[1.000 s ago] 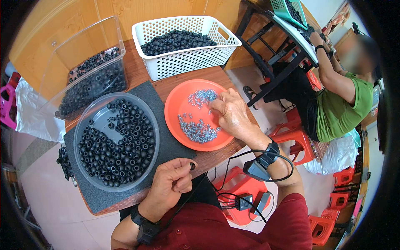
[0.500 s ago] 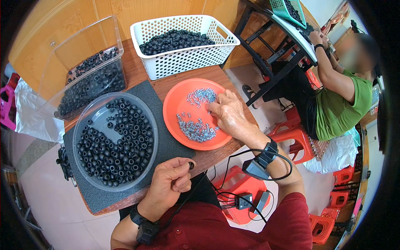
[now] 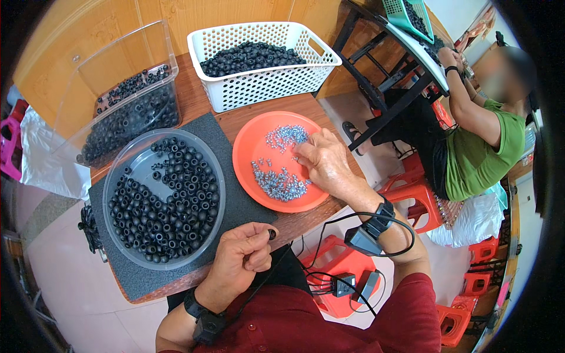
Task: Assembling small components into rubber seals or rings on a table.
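Your left hand (image 3: 241, 259) is curled closed at the near edge of the wooden worktop (image 3: 235, 120), pinching one small black rubber ring (image 3: 272, 234) between thumb and forefinger, held just off the dark grey mat (image 3: 232, 203). Your right hand (image 3: 323, 162) rests in the round orange plastic plate (image 3: 259, 147), fingers bent down onto the small silver metal pieces (image 3: 281, 182) scattered there; whether a piece is already between your fingertips cannot be told, since the fingers hide it.

Judging by how things lie, you are well short of the end. The clear round plastic tub (image 3: 126, 176) on the mat holds a thick layer of loose black rings (image 3: 170, 206), with only one patch of its bottom bare. The orange plate carries two good clusters of silver pieces. Behind, the white perforated plastic basket (image 3: 265, 88) is heaped with black rings, and the clear square plastic bin (image 3: 118, 88) to its left is part full of them; which of these holds finished work cannot be told from here.

To your right, a person in a green shirt (image 3: 477, 153) sits at another table, hands on their own work.
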Tool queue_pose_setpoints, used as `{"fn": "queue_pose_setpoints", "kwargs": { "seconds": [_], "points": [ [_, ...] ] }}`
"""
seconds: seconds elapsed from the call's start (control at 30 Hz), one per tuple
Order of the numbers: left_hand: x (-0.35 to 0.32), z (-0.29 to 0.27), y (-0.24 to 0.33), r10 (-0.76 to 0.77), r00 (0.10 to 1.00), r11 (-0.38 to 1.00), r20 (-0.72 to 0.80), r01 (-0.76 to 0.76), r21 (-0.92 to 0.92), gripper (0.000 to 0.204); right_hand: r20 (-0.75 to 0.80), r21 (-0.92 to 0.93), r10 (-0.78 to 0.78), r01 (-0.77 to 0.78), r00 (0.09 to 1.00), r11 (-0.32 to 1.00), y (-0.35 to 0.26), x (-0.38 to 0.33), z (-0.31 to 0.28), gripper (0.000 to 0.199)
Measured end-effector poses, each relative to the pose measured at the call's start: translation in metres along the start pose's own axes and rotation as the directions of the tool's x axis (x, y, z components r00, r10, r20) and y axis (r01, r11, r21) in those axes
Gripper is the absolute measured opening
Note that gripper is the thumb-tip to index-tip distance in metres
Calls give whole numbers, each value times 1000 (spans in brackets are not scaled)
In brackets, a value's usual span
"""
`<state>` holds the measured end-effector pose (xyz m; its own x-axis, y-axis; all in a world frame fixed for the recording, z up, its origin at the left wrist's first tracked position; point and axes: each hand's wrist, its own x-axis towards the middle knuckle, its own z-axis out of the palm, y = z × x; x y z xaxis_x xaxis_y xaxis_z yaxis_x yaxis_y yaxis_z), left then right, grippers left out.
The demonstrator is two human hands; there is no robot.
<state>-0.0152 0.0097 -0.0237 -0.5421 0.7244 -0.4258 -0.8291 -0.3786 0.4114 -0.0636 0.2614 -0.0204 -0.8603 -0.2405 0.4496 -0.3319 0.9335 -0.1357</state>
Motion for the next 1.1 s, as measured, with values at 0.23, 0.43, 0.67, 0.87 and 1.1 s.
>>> {"fn": "queue_pose_setpoints", "kwargs": {
  "seconds": [0.23,0.43,0.67,0.87,1.1],
  "points": [
    [-1,0,0,-4,1000,1000,4,4,6,17,33,2,17,-17,999,1000,-3,2,3,20],
    [0,0,0,-2,1000,1000,-19,2,15,17,45,41,19,-21,999,999,-4,2,8,6],
    [0,0,0,-11,1000,1000,-1,11,1,16,17,118,49,-51,999,992,-2,2,-1,7],
    [1,-1,-1,-9,1000,1000,-3,9,14,16,-13,57,67,-66,998,996,1,-3,-9,7],
    [1,1,2,-7,1000,1000,-13,8,22,16,88,170,4,-19,996,985,-2,-1,-11,22]
  ]
}}
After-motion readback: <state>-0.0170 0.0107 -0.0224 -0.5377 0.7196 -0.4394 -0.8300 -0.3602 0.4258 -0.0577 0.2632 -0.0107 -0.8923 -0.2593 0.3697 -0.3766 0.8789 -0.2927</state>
